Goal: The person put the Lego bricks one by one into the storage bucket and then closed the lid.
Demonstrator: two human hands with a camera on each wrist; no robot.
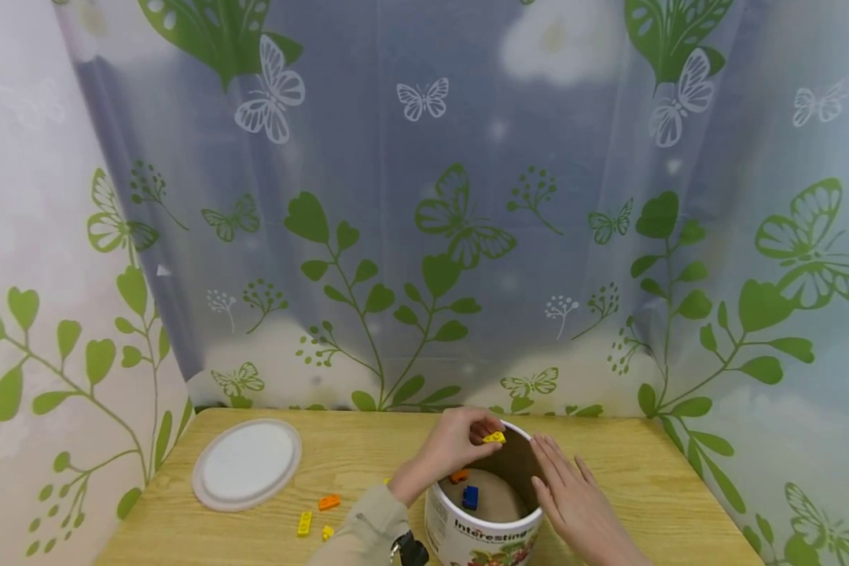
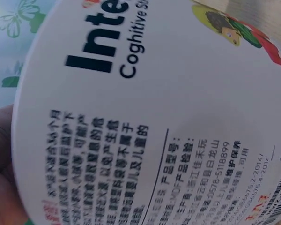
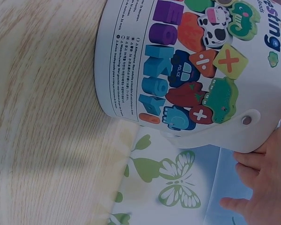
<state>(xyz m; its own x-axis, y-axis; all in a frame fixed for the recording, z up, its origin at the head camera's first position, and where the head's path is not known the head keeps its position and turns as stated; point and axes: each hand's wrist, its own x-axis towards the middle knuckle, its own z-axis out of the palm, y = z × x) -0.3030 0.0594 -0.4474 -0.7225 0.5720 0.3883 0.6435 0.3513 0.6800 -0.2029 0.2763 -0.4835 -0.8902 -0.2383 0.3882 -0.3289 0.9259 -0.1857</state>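
My left hand point(image 1: 460, 436) pinches a yellow building brick point(image 1: 494, 437) over the mouth of a round white bucket point(image 1: 435, 515). The right hand point(image 1: 569, 495) lies along the bucket's right rim with its fingers straight. Inside the bucket, a blue brick point(image 1: 470, 497) and an orange brick point(image 1: 459, 475) rest on the brown bottom. In the left wrist view the printed bucket wall point(image 2: 154, 103) covers most of the left hand point(image 2: 4, 173). Extended fingers point(image 3: 248, 176) of the right hand show beside the rim in the right wrist view.
Left of the bucket, an orange brick point(image 1: 328, 501), a yellow brick point(image 1: 305, 524) and a smaller yellow piece point(image 1: 328, 533) lie on the wooden table point(image 1: 368, 440). A round white lid point(image 1: 248, 464) lies at the back left. A patterned curtain point(image 1: 424, 314) hangs behind the table.
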